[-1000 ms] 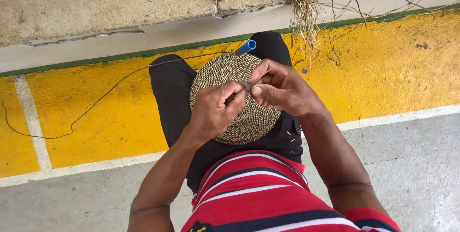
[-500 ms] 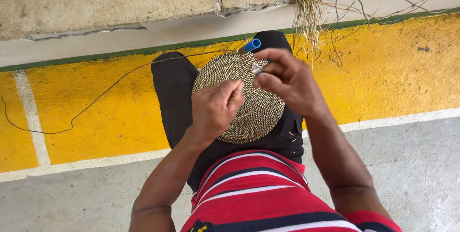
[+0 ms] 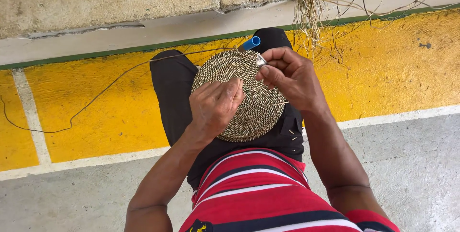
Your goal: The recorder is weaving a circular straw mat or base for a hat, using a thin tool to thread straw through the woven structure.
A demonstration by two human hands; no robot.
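- Since a second ago the right hand [image 3: 292,79] has travelled from the middle of the woven disc [image 3: 239,95] up to its far right rim, and the left hand [image 3: 215,105] has slid slightly toward the centre.
- Right hand: its fingers [image 3: 273,62] are pinched shut on a small metal tool [image 3: 261,60], whose shiny end shows right at the disc's upper right edge.
- Left hand: it lies palm down on the disc, fingers [image 3: 230,88] curled and pressing the weave flat; whether they also pinch a strand underneath cannot be told.
- Woven disc: a flat round coil of dark and pale fibre, resting on the person's lap over black trousers [image 3: 172,83], between the two hands.
- Key relation: the working point sits on the rim just under the right fingertips, on the far side of the disc from the body; the right hand is clearly nearer to it, the left lies just beside it toward the centre.
- A blue tube [image 3: 251,43] pokes out from behind the far rim, its long axis slanting up to the right, just above the tool.
- A thin dark strand [image 3: 96,95] runs from the disc's top edge away to the left across the yellow painted floor [image 3: 393,69].
- Loose dry fibres [image 3: 311,2] hang at the top, near a concrete step [image 3: 96,2].
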